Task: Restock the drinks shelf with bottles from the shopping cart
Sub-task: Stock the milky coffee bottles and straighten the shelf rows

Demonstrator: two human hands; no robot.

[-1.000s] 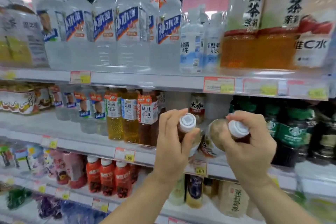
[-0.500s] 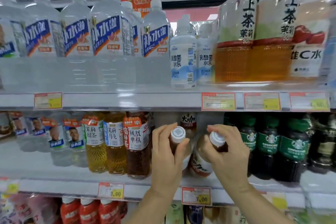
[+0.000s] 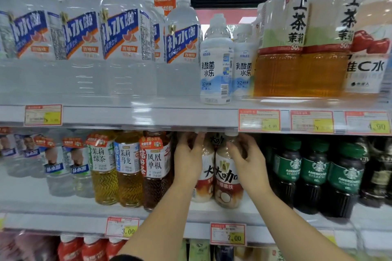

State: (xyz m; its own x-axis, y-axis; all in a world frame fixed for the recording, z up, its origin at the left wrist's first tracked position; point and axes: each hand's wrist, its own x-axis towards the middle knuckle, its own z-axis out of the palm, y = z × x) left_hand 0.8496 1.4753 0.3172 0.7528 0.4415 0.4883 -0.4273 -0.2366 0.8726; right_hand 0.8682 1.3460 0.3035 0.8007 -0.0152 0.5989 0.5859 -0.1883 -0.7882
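Right latte btl (image 3: 228, 182): cream/brown label w/ coconut pic, white cap, upright on mid shelf (image 3: 63, 221), touching left latte btl (image 3: 204, 178). R hand (image 3: 248, 161) curled round its neck, gripping. L hand (image 3: 187, 161) wraps left latte btl's shoulder, gripping. Tea btls (image 3: 154, 171) just left; green-label Americano btls (image 3: 318, 174) right. Price tag (image 3: 228, 234) below.

Glossy plastic latte bottles (image 3: 228, 178) stand on a smooth white shelf (image 3: 63, 203)
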